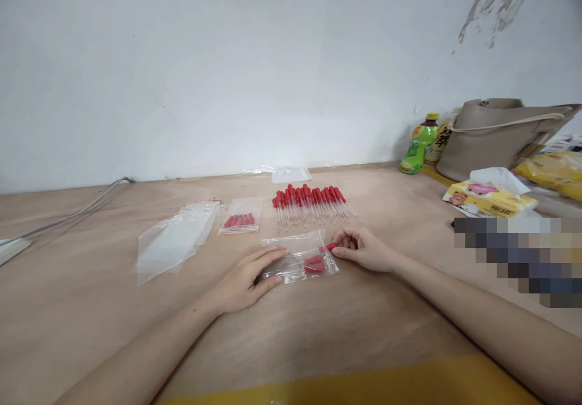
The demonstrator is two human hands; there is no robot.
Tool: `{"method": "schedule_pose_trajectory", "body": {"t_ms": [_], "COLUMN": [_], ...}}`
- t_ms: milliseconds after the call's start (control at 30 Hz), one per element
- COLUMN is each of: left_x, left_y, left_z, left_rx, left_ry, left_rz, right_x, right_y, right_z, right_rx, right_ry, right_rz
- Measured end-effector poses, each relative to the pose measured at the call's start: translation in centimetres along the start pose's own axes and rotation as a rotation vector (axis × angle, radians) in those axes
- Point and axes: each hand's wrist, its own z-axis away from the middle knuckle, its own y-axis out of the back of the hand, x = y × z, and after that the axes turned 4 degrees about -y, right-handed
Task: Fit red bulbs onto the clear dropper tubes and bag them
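Observation:
A clear zip bag (295, 246) lies flat on the brown table, with two red-handled tools (313, 268) inside it. My left hand (248, 277) holds the bag's left end, fingers over the top and thumb along the near edge. At the bag's right end, my right hand (357, 248) pinches the red handle of another tool (328, 247); its tip points left, at the bag's mouth. Behind the bag lies a row of several red-handled tools (311, 196) with thin shafts. To the left is a filled bag (240, 216) holding several of the same tools.
Flat clear bags (179, 238) are stacked at the left, and another bag (290, 176) lies near the wall. A grey cable (82, 211) runs along the far left. At the right stand a green bottle (419, 144), a beige handbag (482, 141) and a tissue pack (488, 199).

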Motion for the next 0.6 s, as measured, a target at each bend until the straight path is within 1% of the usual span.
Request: {"method": "schedule_pose_trajectory", "body": {"t_ms": [133, 233, 333, 400, 500, 533, 567, 600], "left_x": [-0.1, 0.0, 0.1, 0.1, 0.0, 0.0, -0.1, -0.1], "left_y": [0.0, 0.0, 0.0, 0.0, 0.0, 0.0, 0.0, 0.0], "left_z": [0.0, -0.1, -0.1, -0.1, -0.1, -0.1, -0.1, -0.1], "left_rx": [0.004, -0.002, -0.008, -0.001, 0.023, 0.031, 0.04, 0.048], "left_ry": [0.003, 0.003, 0.009, 0.011, 0.006, 0.0, -0.008, -0.015], "left_rz": [-0.001, -0.001, -0.004, -0.006, -0.001, 0.004, 0.01, 0.018], "right_x": [0.0, 0.3, 0.3, 0.0, -0.5, -0.5, -0.5, -0.3], "right_y": [-1.3, -2.2, -2.5, -2.3, -1.9, -1.8, -1.7, -1.6], "right_z": [-0.6, -1.0, -1.0, -0.9, -0.7, -0.7, -0.7, -0.8], "right_rx": [0.114, 0.138, 0.097, 0.016, -0.079, -0.076, -0.04, 0.023], "right_ry": [0.076, 0.143, 0.27, 0.324, 0.318, 0.289, 0.251, 0.215], "right_rz": [0.081, 0.107, 0.147, 0.14, 0.102, 0.096, 0.097, 0.106]}}
